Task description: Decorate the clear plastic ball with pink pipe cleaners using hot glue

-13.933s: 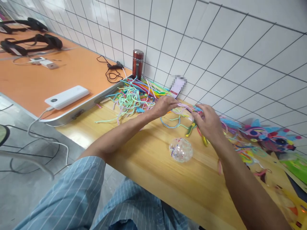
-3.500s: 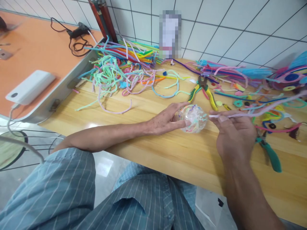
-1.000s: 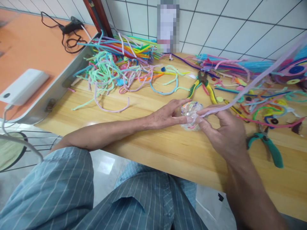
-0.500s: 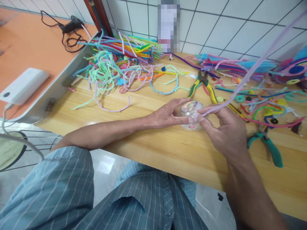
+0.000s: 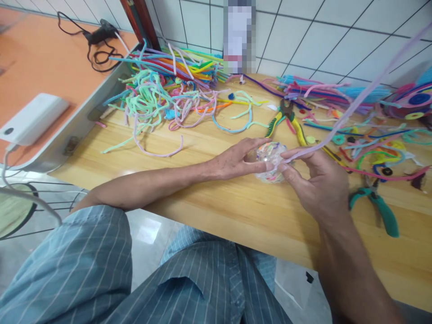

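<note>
A round, clear ball-like object [image 5: 270, 175] with multicoloured specks sits on the wooden table between my hands. My left hand [image 5: 241, 162] grips it from the left, thumb on its near side and fingers round its far side. Pinched in my right hand [image 5: 312, 173] is a long lilac pipe cleaner [image 5: 351, 108], its lower end against the ball's right side. The rest of the strip rises to the upper right.
Piles of coloured pipe cleaners [image 5: 145, 94] lie at the back left. Yellow-green pliers [image 5: 286, 114] are behind the ball, and teal pliers [image 5: 381, 207] right of my right hand. A white power bank [image 5: 35, 118] rests on the orange surface [image 5: 30, 58].
My left thumb has slid slightly to the right over the ball. The lilac strip has shifted a little, still in my right hand.
</note>
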Demonstrator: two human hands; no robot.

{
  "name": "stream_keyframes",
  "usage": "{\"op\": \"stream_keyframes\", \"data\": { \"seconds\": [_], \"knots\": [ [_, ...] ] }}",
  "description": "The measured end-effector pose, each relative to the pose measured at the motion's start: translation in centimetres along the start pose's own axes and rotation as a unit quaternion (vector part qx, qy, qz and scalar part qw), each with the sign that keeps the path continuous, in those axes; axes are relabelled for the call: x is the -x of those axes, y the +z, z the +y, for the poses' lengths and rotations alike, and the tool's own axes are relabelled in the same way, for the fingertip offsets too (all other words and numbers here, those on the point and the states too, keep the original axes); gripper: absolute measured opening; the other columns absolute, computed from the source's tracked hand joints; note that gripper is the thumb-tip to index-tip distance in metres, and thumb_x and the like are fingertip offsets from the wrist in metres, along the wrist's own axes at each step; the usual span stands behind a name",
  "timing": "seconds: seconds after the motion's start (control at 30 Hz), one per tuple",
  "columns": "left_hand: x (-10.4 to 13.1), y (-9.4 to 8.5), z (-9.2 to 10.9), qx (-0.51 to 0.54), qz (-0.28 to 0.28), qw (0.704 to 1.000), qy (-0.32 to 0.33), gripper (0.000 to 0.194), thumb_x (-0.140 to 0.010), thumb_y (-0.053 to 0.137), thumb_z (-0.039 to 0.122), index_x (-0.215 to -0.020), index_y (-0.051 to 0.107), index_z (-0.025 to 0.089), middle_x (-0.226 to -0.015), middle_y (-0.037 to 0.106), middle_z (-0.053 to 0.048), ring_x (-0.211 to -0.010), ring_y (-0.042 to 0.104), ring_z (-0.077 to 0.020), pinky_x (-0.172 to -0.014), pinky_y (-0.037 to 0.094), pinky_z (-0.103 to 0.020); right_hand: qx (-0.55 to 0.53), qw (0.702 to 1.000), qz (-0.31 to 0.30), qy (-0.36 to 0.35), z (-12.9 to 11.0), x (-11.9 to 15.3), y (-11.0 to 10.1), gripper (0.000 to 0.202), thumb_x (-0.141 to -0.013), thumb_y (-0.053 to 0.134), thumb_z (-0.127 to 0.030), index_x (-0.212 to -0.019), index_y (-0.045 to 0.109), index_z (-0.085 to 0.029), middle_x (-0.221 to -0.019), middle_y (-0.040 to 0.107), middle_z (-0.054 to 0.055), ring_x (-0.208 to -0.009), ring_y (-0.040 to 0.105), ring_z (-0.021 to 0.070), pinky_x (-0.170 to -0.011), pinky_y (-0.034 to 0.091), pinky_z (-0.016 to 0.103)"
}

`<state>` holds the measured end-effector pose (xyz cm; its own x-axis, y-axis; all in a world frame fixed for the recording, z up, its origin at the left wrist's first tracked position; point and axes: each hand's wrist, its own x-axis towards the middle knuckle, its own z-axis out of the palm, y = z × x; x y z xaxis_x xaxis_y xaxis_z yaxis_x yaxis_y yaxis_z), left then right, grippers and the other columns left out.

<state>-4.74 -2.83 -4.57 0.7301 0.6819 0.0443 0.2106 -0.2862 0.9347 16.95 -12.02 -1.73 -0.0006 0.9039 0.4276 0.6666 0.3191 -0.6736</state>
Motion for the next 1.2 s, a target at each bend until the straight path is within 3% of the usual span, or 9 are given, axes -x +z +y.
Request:
{"op": "stream_keyframes", "data": {
  "seconds": [0.23,0.53,0.73,1.03,1.2],
  "knots": [
    [-0.18,0.21,-0.1,0.002,0.011,1.0,0.01,0.082,-0.089,0.077,0.061,-0.159,0.051,0.025,-0.157,0.06,-0.015,-0.136,0.06,-0.0341,-0.105,0.055,-0.045,0.013,1.0,0.007,-0.005,-0.28,-0.1,0.05,0.013,-0.09,0.077,-0.027,-0.102,0.075,-0.032,-0.107,0.081,0.002,-0.104,0.077,0.0291,-0.096,0.06,0.051],
    [-0.62,-0.56,-0.2,0.023,-0.016,1.0,0.002,0.076,-0.093,0.07,0.066,-0.156,0.055,0.026,-0.155,0.062,-0.012,-0.129,0.064,-0.0298,-0.105,0.053,-0.043,-0.016,1.0,-0.002,0.017,0.07,0.01,0.1,0.009,-0.093,0.077,-0.033,-0.099,0.072,-0.031,-0.113,0.08,0.003,-0.109,0.076,0.0297,-0.102,0.059,0.055],
    [-0.69,-0.41,-0.36,-0.007,0.003,0.999,0.033,0.08,-0.089,0.076,0.063,-0.154,0.056,0.021,-0.15,0.064,-0.015,-0.117,0.066,-0.0258,-0.1,0.054,-0.04,-0.021,1.0,0.001,0.014,0.11,-0.02,0.24,0.009,-0.091,0.078,-0.03,-0.097,0.071,-0.03,-0.114,0.081,0.004,-0.109,0.076,0.0299,-0.103,0.059,0.056],
    [-0.76,0.15,-0.44,0.034,0.005,0.998,0.044,0.081,-0.086,0.079,0.061,-0.154,0.055,0.023,-0.16,0.056,-0.016,-0.136,0.063,-0.0309,-0.108,0.055,-0.043,-0.015,1.0,-0.001,0.002,0.11,-0.07,0.4,0.011,-0.089,0.078,-0.027,-0.097,0.071,-0.031,-0.111,0.08,0.002,-0.107,0.076,0.0292,-0.101,0.06,0.054],
    [-0.64,0.21,-0.41,-0.014,0.006,0.997,0.08,0.077,-0.09,0.076,0.056,-0.158,0.052,0.029,-0.159,0.058,-0.013,-0.145,0.055,-0.0336,-0.12,0.048,-0.05,-0.029,0.999,-0.015,-0.011,0.27,-0.29,0.36,0.017,-0.091,0.076,-0.028,-0.107,0.074,-0.033,-0.113,0.076,0.004,-0.112,0.073,0.0296,-0.104,0.059,0.056]
  ]
}}
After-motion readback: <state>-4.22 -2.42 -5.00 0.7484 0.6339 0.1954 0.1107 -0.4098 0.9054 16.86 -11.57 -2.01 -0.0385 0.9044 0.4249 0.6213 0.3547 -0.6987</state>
